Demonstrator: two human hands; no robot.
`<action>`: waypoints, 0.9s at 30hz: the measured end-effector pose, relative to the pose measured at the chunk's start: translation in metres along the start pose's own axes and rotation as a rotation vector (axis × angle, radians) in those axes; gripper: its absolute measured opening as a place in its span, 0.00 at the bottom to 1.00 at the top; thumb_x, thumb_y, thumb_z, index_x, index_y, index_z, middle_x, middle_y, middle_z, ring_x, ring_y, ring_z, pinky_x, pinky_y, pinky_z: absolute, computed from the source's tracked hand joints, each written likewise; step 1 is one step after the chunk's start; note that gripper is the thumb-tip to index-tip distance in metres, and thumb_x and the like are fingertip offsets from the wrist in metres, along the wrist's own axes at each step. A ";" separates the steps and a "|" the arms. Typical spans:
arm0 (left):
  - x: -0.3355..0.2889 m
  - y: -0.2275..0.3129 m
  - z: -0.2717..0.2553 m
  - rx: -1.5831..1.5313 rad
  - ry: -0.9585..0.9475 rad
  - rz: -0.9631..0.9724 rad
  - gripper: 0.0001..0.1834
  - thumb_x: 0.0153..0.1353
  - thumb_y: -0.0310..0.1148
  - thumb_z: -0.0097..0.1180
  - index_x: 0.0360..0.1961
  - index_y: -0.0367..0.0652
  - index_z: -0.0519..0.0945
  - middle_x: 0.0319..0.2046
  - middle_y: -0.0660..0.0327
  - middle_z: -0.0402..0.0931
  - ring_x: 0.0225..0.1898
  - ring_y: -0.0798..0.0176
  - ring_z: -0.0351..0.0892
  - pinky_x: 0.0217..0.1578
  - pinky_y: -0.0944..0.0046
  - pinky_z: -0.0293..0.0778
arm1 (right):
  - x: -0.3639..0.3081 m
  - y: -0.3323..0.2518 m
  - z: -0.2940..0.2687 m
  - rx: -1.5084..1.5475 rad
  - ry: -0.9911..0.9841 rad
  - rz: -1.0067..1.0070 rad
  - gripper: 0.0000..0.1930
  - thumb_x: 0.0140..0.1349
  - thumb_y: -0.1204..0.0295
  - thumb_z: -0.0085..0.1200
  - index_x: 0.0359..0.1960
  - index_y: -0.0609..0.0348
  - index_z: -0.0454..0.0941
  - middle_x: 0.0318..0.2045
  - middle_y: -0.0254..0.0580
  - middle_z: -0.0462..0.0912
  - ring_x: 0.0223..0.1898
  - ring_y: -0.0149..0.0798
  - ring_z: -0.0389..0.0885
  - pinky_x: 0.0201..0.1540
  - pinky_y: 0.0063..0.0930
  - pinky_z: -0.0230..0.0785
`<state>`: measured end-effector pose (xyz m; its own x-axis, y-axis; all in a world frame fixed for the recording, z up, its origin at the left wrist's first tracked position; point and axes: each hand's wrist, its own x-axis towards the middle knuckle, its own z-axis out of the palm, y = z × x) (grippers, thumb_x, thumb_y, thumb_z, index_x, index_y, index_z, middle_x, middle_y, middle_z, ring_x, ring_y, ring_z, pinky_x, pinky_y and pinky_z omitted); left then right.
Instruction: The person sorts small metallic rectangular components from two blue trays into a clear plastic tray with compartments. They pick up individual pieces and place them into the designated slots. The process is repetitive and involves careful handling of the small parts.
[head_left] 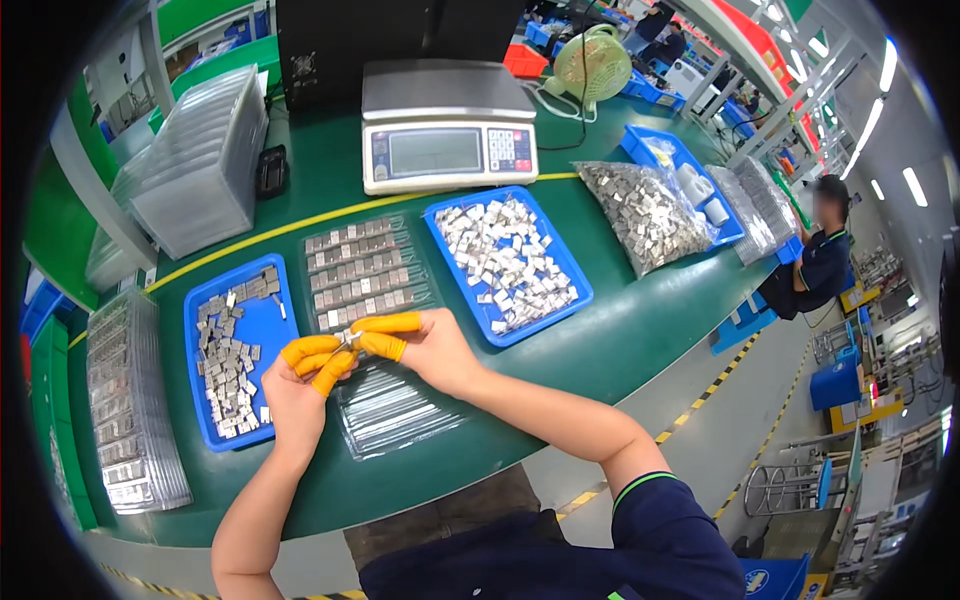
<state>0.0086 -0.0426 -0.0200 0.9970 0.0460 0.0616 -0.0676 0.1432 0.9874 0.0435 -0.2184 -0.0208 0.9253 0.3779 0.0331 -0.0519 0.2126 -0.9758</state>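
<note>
My left hand [297, 392] and my right hand [438, 350] meet over a clear plastic tray [398, 415], yellow finger cots on their fingertips. Both pinch a small silvery metal part [347, 340] between them; the fingers partly cover it, so its exact kind is unclear. Rows of small grey metal blocks [362, 270] fill the tray's far half, while its near half shows bare ridges. Left of it, a blue tray [196, 400] carries loose grey metal blocks. On the right, another blue tray [500, 336] is heaped with whitish metal pieces.
A digital scale [440, 150] stands behind the trays. Stacked clear trays [130, 400] line the left side, with a taller stack [205, 165] behind. At right lie a bag of metal parts [645, 215] and a blue bin [735, 232]. A person [815, 255] sits farther right.
</note>
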 end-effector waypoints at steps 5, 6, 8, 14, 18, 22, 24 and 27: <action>-0.001 0.010 -0.007 0.102 -0.037 -0.064 0.10 0.52 0.19 0.58 0.37 0.28 0.74 0.30 0.51 0.79 0.32 0.62 0.81 0.34 0.69 0.76 | -0.002 -0.004 0.005 -0.330 0.043 -0.196 0.09 0.50 0.76 0.61 0.35 0.60 0.82 0.31 0.39 0.82 0.35 0.32 0.77 0.41 0.24 0.68; -0.001 0.007 -0.008 0.041 -0.041 -0.070 0.11 0.53 0.19 0.58 0.37 0.28 0.74 0.31 0.52 0.79 0.32 0.62 0.81 0.34 0.70 0.76 | -0.003 -0.009 0.006 -0.378 0.057 -0.237 0.09 0.50 0.76 0.61 0.35 0.60 0.82 0.31 0.40 0.82 0.35 0.32 0.77 0.42 0.25 0.68; -0.001 0.005 -0.009 0.033 -0.052 -0.040 0.11 0.53 0.20 0.58 0.38 0.29 0.74 0.31 0.52 0.79 0.32 0.62 0.81 0.33 0.70 0.77 | -0.005 -0.010 0.006 -0.303 0.045 -0.102 0.10 0.51 0.76 0.61 0.36 0.63 0.81 0.34 0.39 0.82 0.36 0.30 0.78 0.42 0.23 0.69; -0.002 0.006 -0.007 -0.032 -0.108 -0.024 0.11 0.55 0.20 0.57 0.39 0.29 0.74 0.33 0.51 0.79 0.32 0.60 0.81 0.34 0.69 0.77 | -0.009 -0.017 0.004 -0.033 0.029 0.185 0.13 0.55 0.75 0.59 0.42 0.67 0.78 0.36 0.40 0.82 0.37 0.27 0.78 0.44 0.20 0.69; -0.002 0.007 -0.006 -0.046 -0.128 0.003 0.11 0.55 0.21 0.56 0.39 0.30 0.74 0.34 0.51 0.79 0.33 0.61 0.81 0.35 0.68 0.77 | -0.011 -0.021 0.004 -0.029 0.050 0.161 0.12 0.54 0.76 0.59 0.41 0.66 0.79 0.37 0.39 0.81 0.39 0.27 0.77 0.45 0.20 0.68; -0.004 0.005 -0.009 0.000 -0.141 0.002 0.12 0.53 0.20 0.58 0.40 0.29 0.75 0.35 0.53 0.79 0.36 0.63 0.80 0.38 0.69 0.77 | -0.009 -0.020 0.002 -0.155 0.005 0.122 0.10 0.53 0.77 0.59 0.38 0.66 0.80 0.38 0.39 0.80 0.41 0.29 0.76 0.47 0.22 0.67; -0.006 0.005 -0.007 0.061 -0.131 0.022 0.12 0.52 0.20 0.59 0.39 0.30 0.76 0.35 0.54 0.79 0.37 0.64 0.80 0.39 0.68 0.77 | -0.011 -0.019 0.004 -0.216 0.022 0.111 0.09 0.52 0.79 0.60 0.37 0.67 0.81 0.38 0.40 0.80 0.40 0.30 0.76 0.47 0.23 0.67; -0.006 0.004 -0.011 0.117 -0.149 0.053 0.12 0.50 0.20 0.61 0.38 0.31 0.77 0.35 0.55 0.80 0.36 0.65 0.80 0.39 0.68 0.77 | -0.011 -0.023 0.002 -0.214 -0.041 0.057 0.10 0.49 0.77 0.62 0.35 0.63 0.82 0.34 0.39 0.82 0.38 0.30 0.77 0.45 0.23 0.67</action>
<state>0.0022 -0.0318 -0.0175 0.9872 -0.0980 0.1261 -0.1239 0.0277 0.9919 0.0341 -0.2257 0.0021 0.9070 0.4207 -0.0189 -0.0189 -0.0041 -0.9998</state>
